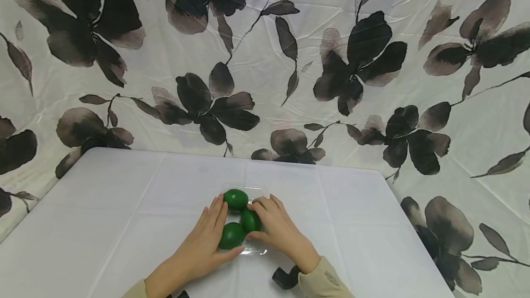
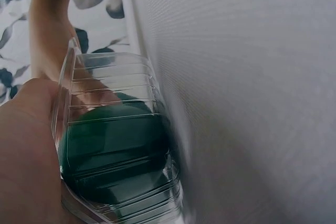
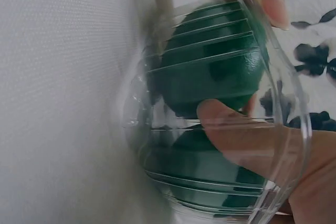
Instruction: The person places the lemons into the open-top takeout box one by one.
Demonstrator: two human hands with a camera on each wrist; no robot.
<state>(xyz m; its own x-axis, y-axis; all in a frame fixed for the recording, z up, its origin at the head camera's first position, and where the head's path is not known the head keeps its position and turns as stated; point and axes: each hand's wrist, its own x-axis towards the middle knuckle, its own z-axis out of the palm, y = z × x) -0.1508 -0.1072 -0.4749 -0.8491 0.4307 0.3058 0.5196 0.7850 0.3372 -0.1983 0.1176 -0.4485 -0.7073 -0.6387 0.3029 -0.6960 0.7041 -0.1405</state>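
Three smooth, dark green egg-shaped things lie in a clear plastic tray (image 1: 257,191): one at the far end (image 1: 236,199), a middle green oval (image 1: 250,221) to the right, and one at the near end (image 1: 232,236). Along the tray's left side rests my left hand (image 1: 203,245), fingers straight, its thumb by the near end. My right hand (image 1: 282,230) reaches over the right side and holds the middle green oval between thumb and fingers. Through the ribbed wall in the right wrist view, the right thumb (image 3: 226,124) shows inside the tray beside the green ovals.
A white cloth covers the table (image 1: 103,224). Behind it hangs a white floral curtain (image 1: 265,68). A black strap-like piece (image 1: 285,278) sits by the right wrist, and both sleeves are beige.
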